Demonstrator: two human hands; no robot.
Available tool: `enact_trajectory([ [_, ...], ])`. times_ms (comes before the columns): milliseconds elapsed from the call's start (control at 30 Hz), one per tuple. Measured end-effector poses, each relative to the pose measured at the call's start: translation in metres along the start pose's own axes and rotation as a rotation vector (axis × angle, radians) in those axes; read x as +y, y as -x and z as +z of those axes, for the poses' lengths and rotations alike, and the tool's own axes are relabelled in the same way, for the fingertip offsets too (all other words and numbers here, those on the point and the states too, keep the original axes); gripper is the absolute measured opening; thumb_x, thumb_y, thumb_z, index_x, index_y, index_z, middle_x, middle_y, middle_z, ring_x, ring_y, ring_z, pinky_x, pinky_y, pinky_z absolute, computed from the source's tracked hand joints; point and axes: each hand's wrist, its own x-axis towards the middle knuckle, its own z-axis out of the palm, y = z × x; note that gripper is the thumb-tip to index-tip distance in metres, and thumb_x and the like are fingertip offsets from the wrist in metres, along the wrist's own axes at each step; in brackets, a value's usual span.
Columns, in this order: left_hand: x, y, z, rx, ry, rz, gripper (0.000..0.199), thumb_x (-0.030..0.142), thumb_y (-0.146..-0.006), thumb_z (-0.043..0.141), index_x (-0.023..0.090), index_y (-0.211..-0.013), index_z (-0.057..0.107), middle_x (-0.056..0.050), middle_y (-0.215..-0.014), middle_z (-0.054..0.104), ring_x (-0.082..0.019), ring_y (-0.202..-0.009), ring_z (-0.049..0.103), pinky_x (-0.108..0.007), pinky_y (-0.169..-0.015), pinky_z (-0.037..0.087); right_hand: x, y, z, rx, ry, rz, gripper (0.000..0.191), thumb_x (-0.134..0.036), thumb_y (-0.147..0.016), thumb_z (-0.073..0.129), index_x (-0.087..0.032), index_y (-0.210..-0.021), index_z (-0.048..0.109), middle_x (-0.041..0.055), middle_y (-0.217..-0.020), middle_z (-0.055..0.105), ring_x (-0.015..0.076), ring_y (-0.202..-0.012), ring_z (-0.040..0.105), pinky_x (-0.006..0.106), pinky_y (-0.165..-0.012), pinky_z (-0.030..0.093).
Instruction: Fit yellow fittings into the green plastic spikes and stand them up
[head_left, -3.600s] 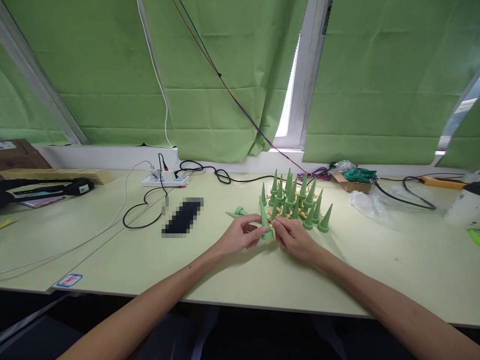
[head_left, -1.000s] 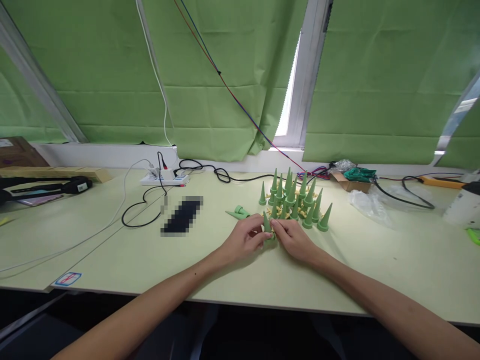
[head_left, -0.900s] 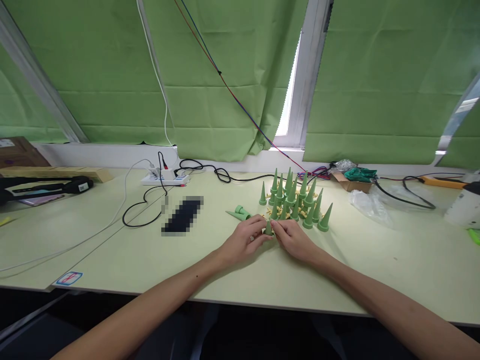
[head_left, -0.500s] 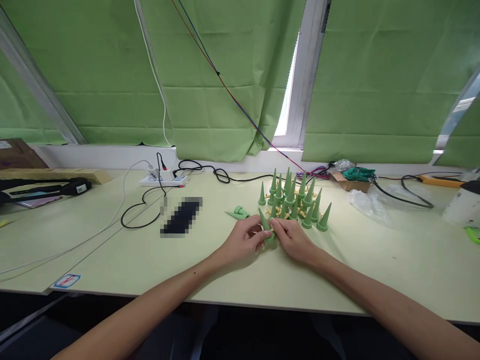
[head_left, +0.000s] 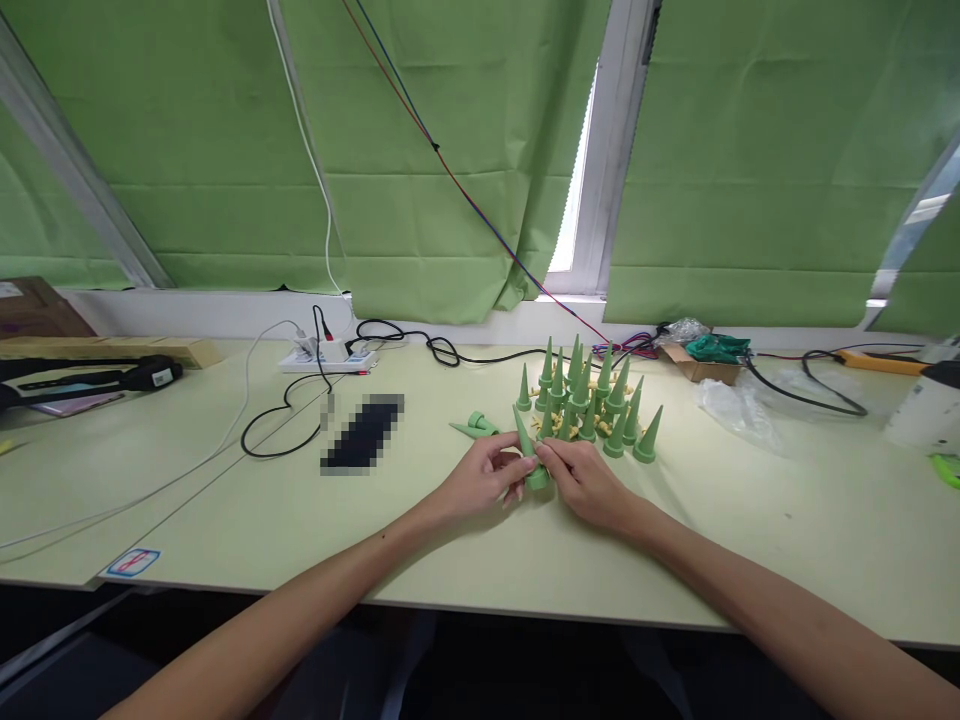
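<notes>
My left hand is closed around a green plastic watering spike. The spike's point is up and leans left, and its wide collar is low by the thumb. Against the side of the spike, my right hand is pinched; whatever lies between its fingertips is hidden. Just beyond my hands, several more green spikes stand upright in a cluster. Small yellow pieces lie scattered among them. Left of the cluster, a few green spikes lie on their sides.
A pale table bears everything. On the left are a blurred-out dark object, a white power strip and loose cables. At the back right sit a small cardboard box and a clear plastic bag.
The held spike has shifted slightly left and down, and its collar shows more. My right fingertips have moved slightly left and down along with it. The standing cluster has not moved.
</notes>
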Motion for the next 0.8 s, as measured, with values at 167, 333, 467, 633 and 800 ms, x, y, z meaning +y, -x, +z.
enact_trajectory([
  [167,0.0023,0.0017,0.0025,0.072,-0.119,0.040,0.031,0.044,-0.092,0.059,0.015,-0.084,0.058,0.002,-0.060,0.051,-0.010,-0.055,0.047,-0.023,-0.052,0.035,-0.0014,-0.0024,0.0001,0.030,-0.021,0.017,0.041,-0.036,-0.104,0.033,-0.021,-0.066,0.033,-0.0042,-0.058,0.033,0.0116,-0.054,0.029,0.029,-0.054,0.025],
  [333,0.0033,-0.0008,0.0014,0.081,-0.091,0.075,0.031,0.046,-0.094,0.054,0.017,-0.084,0.055,0.002,-0.060,0.053,-0.011,-0.055,0.050,-0.024,-0.055,0.038,0.0001,-0.0030,0.0021,0.078,-0.009,0.034,0.043,-0.039,-0.103,0.033,-0.021,-0.065,0.032,-0.0046,-0.057,0.032,0.0110,-0.053,0.029,0.028,-0.053,0.025],
  [467,0.0038,-0.0035,-0.0004,0.118,-0.064,0.099,0.036,0.049,-0.095,0.052,0.018,-0.078,0.051,0.003,-0.064,0.053,-0.011,-0.056,0.052,-0.025,-0.058,0.042,0.0004,-0.0023,0.0024,0.075,-0.021,0.016,0.042,-0.039,-0.102,0.038,-0.021,-0.064,0.029,-0.0054,-0.056,0.030,0.0103,-0.051,0.027,0.027,-0.052,0.024],
  [633,0.0023,-0.0045,-0.0012,0.102,-0.045,0.075,0.039,0.050,-0.096,0.049,0.016,-0.077,0.055,0.002,-0.068,0.053,-0.011,-0.060,0.053,-0.025,-0.060,0.044,-0.0011,-0.0006,0.0027,0.037,-0.012,-0.039,0.040,-0.036,-0.096,0.049,-0.022,-0.065,0.028,-0.0071,-0.053,0.028,0.0096,-0.050,0.024,0.027,-0.051,0.022],
  [800,-0.0018,-0.0045,-0.0012,0.062,-0.033,0.047,0.043,0.052,-0.097,0.047,0.015,-0.081,0.060,-0.001,-0.072,0.058,-0.013,-0.063,0.055,-0.026,-0.060,0.045,-0.0030,0.0014,0.0041,-0.006,0.029,-0.083,0.035,-0.030,-0.093,0.051,-0.022,-0.066,0.030,-0.0075,-0.054,0.030,0.0088,-0.049,0.026,0.026,-0.051,0.024],
])
